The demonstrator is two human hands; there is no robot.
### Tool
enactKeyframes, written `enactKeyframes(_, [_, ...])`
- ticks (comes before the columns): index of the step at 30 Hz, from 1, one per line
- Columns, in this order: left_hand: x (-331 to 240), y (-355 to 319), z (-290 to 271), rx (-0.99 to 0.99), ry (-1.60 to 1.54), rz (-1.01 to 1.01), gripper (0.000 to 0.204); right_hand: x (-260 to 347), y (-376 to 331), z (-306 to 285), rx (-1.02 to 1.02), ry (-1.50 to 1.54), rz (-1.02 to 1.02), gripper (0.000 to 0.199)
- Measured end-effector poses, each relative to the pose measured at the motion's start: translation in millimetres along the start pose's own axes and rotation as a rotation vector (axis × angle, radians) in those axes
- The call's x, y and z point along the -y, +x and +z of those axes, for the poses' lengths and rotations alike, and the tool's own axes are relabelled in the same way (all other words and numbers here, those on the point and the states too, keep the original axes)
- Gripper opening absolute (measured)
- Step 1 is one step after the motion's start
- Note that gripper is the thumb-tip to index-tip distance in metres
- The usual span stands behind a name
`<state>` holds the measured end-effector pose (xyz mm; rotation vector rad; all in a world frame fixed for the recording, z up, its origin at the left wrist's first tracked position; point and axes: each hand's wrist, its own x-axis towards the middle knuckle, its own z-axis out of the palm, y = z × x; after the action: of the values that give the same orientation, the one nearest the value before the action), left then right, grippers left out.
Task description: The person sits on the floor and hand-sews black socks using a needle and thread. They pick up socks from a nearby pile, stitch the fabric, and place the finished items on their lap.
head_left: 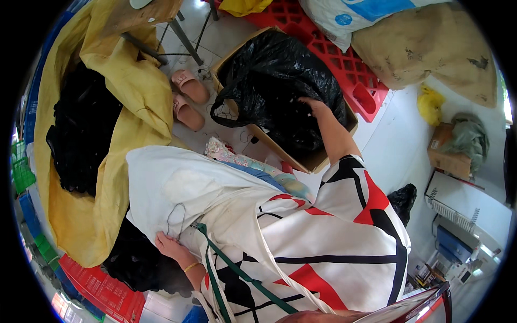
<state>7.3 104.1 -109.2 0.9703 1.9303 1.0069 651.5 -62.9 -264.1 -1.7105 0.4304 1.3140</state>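
My right hand [311, 106] reaches down into a black plastic bag [269, 59] that lines an open cardboard box [318, 161]. Its fingers are mostly lost against the dark inside, where a few small pale specks show. My left hand [171, 247] rests low on the white apron [167, 183] over my lap, its fingers closed. A thin dark cord [175, 215] loops up from those fingers across the cloth. Beside my lap on the left, a large yellow sack [142, 102] lies open around a heap of black items [83, 129], whose kind I cannot make out.
Pink slippers [189, 86] lie between sack and box. Behind the box are a red plastic pallet [361, 97] and a tan sack [425, 48]. A wooden stool [140, 19] stands far left, a red carton [99, 288] near left. A black bag [403, 202] sits at right.
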Motion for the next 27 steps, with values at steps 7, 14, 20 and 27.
enactKeyframes(7, [6.7, -3.2, -4.4, 0.007, -0.097, -0.002, 0.013, -10.7, -32.7, 21.8, 0.229, 0.371, -0.123, 0.024])
enactKeyframes(14, [42.5, 0.8, -30.1, 0.045, -0.207, 0.038, 0.013, -19.1, -106.8, 96.2, 0.205, 0.117, -0.272, 0.043])
enactKeyframes(20, [11.7, 4.5, -19.1, 0.011, -0.282, -0.019, 0.015, 10.6, -231.7, 212.5, 0.749, 0.024, -0.312, 0.039])
enactKeyframes(27, [-33.2, 27.3, -147.0, -0.263, -1.081, -0.017, 0.024, -20.2, -344.0, 341.6, 1.057, -0.413, -0.249, 0.042])
